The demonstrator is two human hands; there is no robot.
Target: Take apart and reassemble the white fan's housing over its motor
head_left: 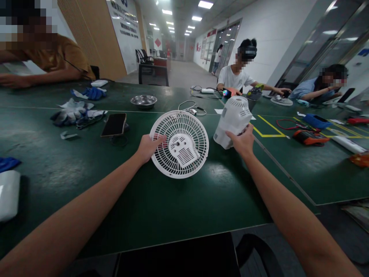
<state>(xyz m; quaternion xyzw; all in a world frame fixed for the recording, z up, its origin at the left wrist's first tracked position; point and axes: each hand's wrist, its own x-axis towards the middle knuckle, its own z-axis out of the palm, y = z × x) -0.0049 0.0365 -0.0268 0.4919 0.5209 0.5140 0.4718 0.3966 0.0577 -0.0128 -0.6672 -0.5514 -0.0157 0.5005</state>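
Observation:
My left hand (151, 147) grips the left rim of a round white fan grille (182, 148), its thumb over the slats. The grille's plate with a hole and slots faces me. To its right, my right hand (243, 141) is closed on the lower right side of a white plastic housing (233, 120), which leans to one side with its vented end up. The housing and the grille are apart. Behind the grille, a white cable (188, 103) lies on the green table (184, 207).
Further left are a phone (114, 125), gloves (73, 111) and a metal bowl (143, 100). On the right lie an orange meter (309, 137) and a blue pouch (317, 120). Several people sit around the table. A white object (9, 195) is at the left edge.

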